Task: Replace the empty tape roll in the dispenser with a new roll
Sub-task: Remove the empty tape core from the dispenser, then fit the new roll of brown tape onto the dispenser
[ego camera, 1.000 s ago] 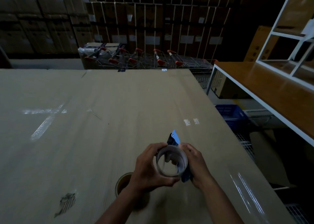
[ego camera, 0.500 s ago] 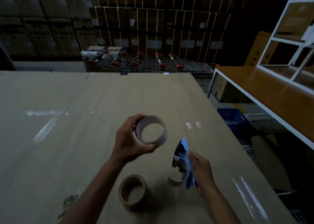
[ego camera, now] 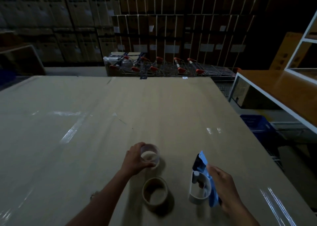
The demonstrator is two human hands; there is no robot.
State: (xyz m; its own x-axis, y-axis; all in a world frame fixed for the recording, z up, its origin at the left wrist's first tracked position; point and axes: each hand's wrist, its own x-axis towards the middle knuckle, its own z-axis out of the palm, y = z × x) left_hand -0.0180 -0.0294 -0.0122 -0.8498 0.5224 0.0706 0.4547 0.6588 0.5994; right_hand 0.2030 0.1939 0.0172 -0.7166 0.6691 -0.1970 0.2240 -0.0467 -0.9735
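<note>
My left hand (ego camera: 135, 160) grips the pale ring (ego camera: 150, 156), probably the empty core, at the table (ego camera: 85, 140); my right hand (ego camera: 223, 186) holds the blue dispenser (ego camera: 204, 177). Next I release it and take the brown roll (ego camera: 155, 193) nearby.

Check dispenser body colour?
Blue dispenser, with a pale wheel; head view, the only view, shows it.

The table (ego camera: 154, 105) is covered in matt brown cardboard, with shiny strips of clear tape near its left and right edges. The dispenser (ego camera: 205, 177) looks like smooth blue plastic. The brown roll (ego camera: 155, 194) near the front edge looks like dull cardboard.
</note>
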